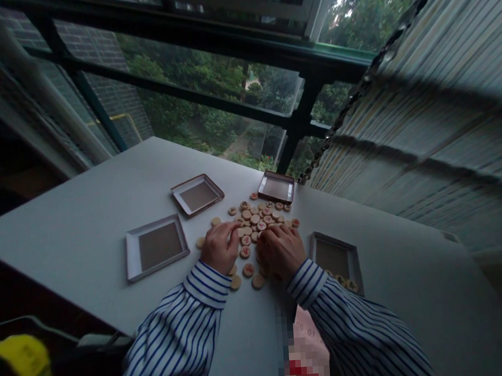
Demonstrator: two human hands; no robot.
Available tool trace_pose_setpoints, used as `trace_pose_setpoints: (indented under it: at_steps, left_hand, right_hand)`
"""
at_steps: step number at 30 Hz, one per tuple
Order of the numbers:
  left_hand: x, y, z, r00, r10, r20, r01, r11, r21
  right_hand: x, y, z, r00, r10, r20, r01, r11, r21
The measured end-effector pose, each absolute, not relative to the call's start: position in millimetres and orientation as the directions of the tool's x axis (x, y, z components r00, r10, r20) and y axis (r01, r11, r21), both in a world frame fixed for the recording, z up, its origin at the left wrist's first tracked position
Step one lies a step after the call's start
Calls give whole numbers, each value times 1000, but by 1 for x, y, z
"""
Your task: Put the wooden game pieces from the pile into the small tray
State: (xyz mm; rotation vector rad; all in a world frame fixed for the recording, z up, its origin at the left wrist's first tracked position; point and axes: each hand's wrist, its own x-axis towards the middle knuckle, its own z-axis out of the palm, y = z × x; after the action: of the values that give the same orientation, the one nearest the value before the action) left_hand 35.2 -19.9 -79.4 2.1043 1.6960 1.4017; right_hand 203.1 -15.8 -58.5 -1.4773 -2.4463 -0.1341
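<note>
A pile of round wooden Chinese chess pieces point(254, 219) lies loosely spread on the white table point(86, 215). Several show red or black characters; others are blank side up. At the pile's left edge is my left hand point(219, 248), its fingers bent and drawn together, with the fingertips beside a piece point(246, 240). Whether it grips one is hidden. My right hand point(282, 249) rests over the pile's right side, fingers curled down among the pieces; what is under them cannot be seen. Near my right wrist, a shallow box half point(317, 242) holds several pieces point(340, 280) along its near side.
Three more shallow box halves stand around the pile: one at left point(131, 257), one at back left point(188, 209), one at back right point(262, 192). A window with dark bars point(185, 92) borders the table's far side. A yellow object point(24, 366) is at lower left.
</note>
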Motion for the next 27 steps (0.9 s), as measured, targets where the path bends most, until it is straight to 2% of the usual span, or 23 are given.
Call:
trace_pose_setpoints:
  at_steps: [3, 5, 7, 10, 12, 15, 20, 27]
  left_hand:
    - [36, -20, -80, -41, 811, 584, 719, -382, 581]
    - [37, -21, -81, -42, 810, 585, 705, -391, 592]
    - [38, -22, -80, -36, 812, 583, 690, -401, 602]
    - [40, -25, -78, 7, 808, 589, 660, -446, 604]
    - [42, -26, -77, 48, 793, 608, 632, -495, 596]
    - [44, -27, -77, 103, 768, 632, 605, -553, 573]
    - [44, -27, -79, 159, 759, 631, 598, -583, 550]
    - [46, -28, -78, 178, 737, 652, 613, -601, 513]
  right_hand:
    - [203, -15, -59, -431, 854, 291, 875, 475, -98]
    - [204, -15, -59, -415, 858, 301, 862, 477, -171]
    - [205, -13, -58, -391, 867, 310, 821, 480, -309]
    - [207, -11, -55, -312, 905, 288, 674, 425, -604]
    - [207, -10, -53, -256, 943, 211, 529, 319, -786]
    - [208, -9, -51, -231, 970, 79, 309, 150, -939]
    - [209, -7, -53, -243, 969, -32, 54, -19, -998]
    - [205, -10, -48, -289, 951, -109, 9, -111, -994]
